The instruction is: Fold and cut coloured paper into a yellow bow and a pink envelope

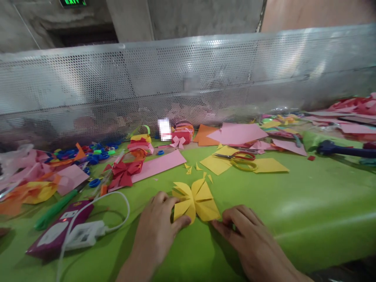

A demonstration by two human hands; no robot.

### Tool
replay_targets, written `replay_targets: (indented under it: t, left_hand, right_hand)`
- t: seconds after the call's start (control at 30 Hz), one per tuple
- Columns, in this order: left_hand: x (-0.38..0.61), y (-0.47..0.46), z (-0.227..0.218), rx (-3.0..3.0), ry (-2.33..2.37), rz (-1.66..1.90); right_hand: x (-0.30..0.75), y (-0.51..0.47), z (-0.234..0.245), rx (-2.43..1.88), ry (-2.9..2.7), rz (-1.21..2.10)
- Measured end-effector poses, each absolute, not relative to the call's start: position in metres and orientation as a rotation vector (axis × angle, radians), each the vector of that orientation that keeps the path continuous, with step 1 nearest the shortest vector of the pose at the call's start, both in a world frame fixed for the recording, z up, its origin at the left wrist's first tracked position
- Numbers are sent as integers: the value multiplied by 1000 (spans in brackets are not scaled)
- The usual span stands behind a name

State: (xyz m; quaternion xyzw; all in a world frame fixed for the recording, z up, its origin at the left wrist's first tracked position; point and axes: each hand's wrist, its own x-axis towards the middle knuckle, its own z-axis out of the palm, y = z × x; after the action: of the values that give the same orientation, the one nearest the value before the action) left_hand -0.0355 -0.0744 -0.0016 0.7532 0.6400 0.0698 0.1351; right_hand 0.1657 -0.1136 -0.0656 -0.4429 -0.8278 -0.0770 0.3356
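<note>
A yellow paper cutout with slit, petal-shaped parts lies in front of me on the green table cover. My left hand grips its left edge, thumb laid over the lower left petal and fingers curled at the side. At the lower right corner, the fingertips of my right hand pinch the paper; part of that grip is hidden. Small yellow scraps are scattered just behind the cutout. Farther back, scissors with red and yellow handles rest on yellow paper sheets.
To the left are a purple power strip with a white plug and cable, a green-handled tool, and a red paper bow. Pink sheets lie behind, before a perforated metal panel. A dark blue tool is at right.
</note>
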Motion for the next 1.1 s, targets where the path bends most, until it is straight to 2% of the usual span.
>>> replay_targets:
  t: [0.33,0.53,0.67,0.9,1.03,1.1]
  left_hand:
    - [-39,-76,-7,2161,1859,271]
    - [-40,-78,-16,2178,1777,477]
    - [-40,-81,-16,2158,1765,634]
    - [-42,-82,-20,2133,1744,691]
    - [-45,-81,-27,2377,1761,979]
    - [-45,-82,-29,2513,1796,1179]
  right_hand:
    - [172,-118,-69,-1129,-2172,-166]
    - [166,-119,-74,-1271,-2110,-55]
    - [159,-118,-77,-1315,-2031,-78]
    - [163,-119,-77,-1229,-2116,-159]
    - [163,-120,-81,-1149,-2064,-287]
    - [161,-120,-85,-1221,-1971,-217]
